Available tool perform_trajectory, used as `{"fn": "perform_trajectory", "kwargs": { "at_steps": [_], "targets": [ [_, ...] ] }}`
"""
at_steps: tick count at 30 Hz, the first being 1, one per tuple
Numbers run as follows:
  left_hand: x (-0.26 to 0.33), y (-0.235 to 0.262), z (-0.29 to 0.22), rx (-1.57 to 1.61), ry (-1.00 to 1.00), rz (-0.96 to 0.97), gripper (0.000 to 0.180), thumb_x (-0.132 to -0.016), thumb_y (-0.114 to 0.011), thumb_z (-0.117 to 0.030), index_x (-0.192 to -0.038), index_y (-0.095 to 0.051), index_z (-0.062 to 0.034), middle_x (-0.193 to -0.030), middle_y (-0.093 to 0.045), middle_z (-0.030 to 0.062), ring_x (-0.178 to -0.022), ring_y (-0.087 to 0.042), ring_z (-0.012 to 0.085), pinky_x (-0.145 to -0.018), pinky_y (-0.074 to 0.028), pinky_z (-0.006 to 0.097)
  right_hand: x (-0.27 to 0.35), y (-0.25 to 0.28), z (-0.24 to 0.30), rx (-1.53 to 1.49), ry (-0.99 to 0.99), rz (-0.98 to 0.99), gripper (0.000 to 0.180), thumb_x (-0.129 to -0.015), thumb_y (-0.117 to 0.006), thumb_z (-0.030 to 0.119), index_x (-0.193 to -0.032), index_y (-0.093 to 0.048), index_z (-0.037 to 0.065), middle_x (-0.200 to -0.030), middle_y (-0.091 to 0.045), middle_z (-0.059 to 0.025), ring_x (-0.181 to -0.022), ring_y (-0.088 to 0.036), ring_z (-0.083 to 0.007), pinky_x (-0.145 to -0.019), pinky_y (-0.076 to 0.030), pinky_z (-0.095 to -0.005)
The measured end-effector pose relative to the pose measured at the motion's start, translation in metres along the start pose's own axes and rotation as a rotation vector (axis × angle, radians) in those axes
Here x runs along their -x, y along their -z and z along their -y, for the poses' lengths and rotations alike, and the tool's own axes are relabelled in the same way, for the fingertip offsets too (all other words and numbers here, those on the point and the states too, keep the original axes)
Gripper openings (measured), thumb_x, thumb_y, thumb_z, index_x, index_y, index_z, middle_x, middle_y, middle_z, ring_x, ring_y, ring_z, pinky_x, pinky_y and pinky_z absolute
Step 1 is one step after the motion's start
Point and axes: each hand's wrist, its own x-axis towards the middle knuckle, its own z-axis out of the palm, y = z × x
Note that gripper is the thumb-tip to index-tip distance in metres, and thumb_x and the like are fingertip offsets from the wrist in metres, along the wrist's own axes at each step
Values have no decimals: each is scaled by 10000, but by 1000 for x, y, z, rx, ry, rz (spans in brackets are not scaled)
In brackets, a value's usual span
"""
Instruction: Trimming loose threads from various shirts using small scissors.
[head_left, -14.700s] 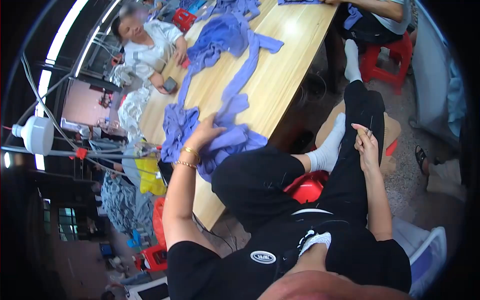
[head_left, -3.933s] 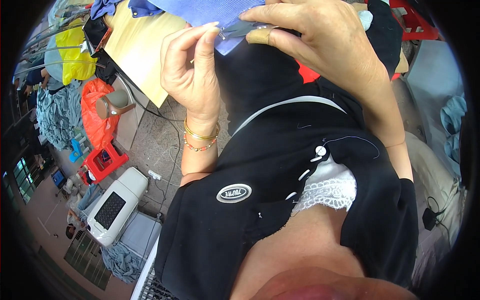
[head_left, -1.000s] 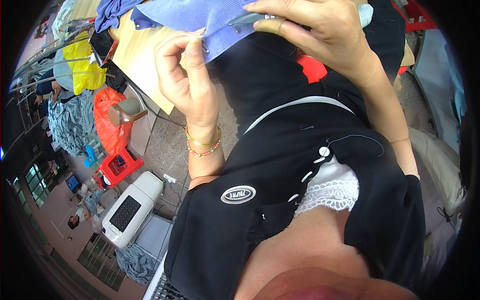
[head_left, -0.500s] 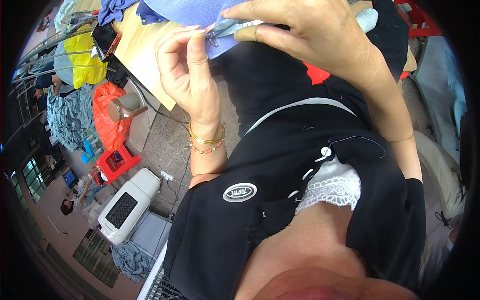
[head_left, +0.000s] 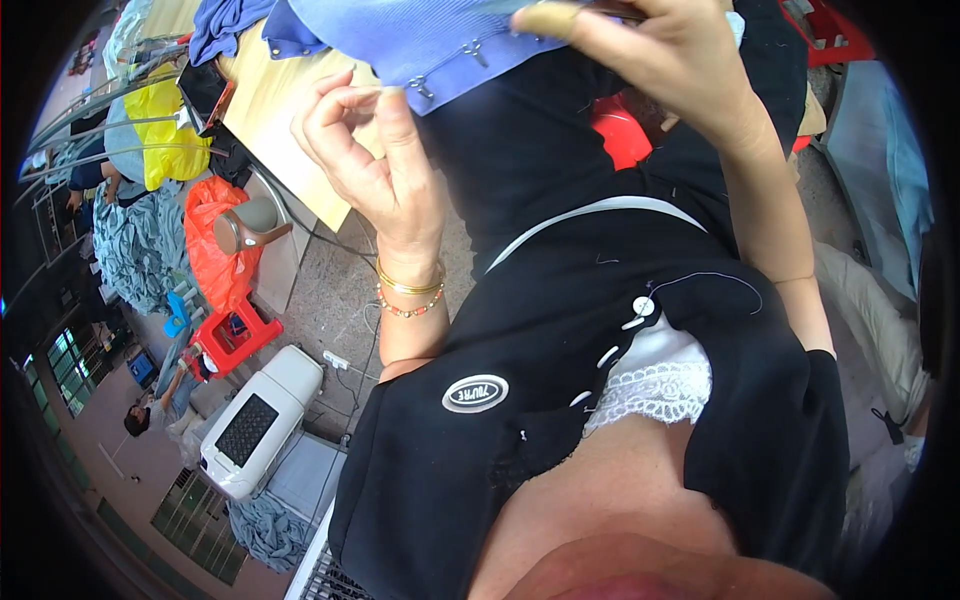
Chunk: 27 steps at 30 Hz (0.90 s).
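A blue-purple ribbed knit garment (head_left: 400,40) lies over the table edge and my lap at the top. Along its border sit small metal clasps (head_left: 472,52), with loose thread ends about them. Just left of the garment's corner, my left hand (head_left: 375,160) is raised, fingers loosely curled and thumb apart, holding no cloth. Over the garment's right part is my right hand (head_left: 660,70), its thumb in a tan finger cover (head_left: 548,20). A dark sliver of thread snips (head_left: 628,14) shows in its fingers; the rest is hidden by the hand and the picture's edge.
A wooden table (head_left: 290,140) stands at upper left. Beyond it are an orange-red bag (head_left: 208,270), a red stool (head_left: 265,330) and a white machine (head_left: 290,385). A blue-grey cloth pile (head_left: 140,240) lies further left. A person (head_left: 150,410) works in the distance.
My left hand has let go of the garment's corner and drawn slightly left and down. My right hand has moved up and right with the snips, uncovering the clasps.
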Motion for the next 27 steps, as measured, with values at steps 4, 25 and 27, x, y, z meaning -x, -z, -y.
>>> {"fn": "perform_trajectory", "kwargs": {
  "at_steps": [4, 25, 27],
  "targets": [
    [5, 1, -3, 252, 357, 96, 355, -940, -682, -94, -1247, -529, -6, -1082, -498, 35, -860, -506, 68, -748, -430, 196, 20, 9, -13, -116, -228, -120, 221, -868, -761, 61, -1070, -716, -15, -828, -597, 13, -727, -535, -30, -598, -412, -194],
    [-8, 18, -4, -351, -171, 8, 251, -868, -725, -55, -1118, -704, -60, -1098, -603, 95, -1036, -580, 233, -891, -470, 335, 35, -12, -33, -193, -179, -17, 288, -839, -778, 51, -1116, -706, 27, -885, -587, -11, -745, -538, -78, -646, -421, -222],
    [-11, 16, -6, -304, -334, 100, 314, -789, -806, -54, -1096, -741, -78, -1105, -625, 92, -1007, -591, 218, -855, -489, 325, 36, -12, -33, -193, -150, -22, 293, -839, -777, 48, -1123, -709, 28, -884, -589, -14, -740, -538, -80, -640, -419, -226]
  ]
}}
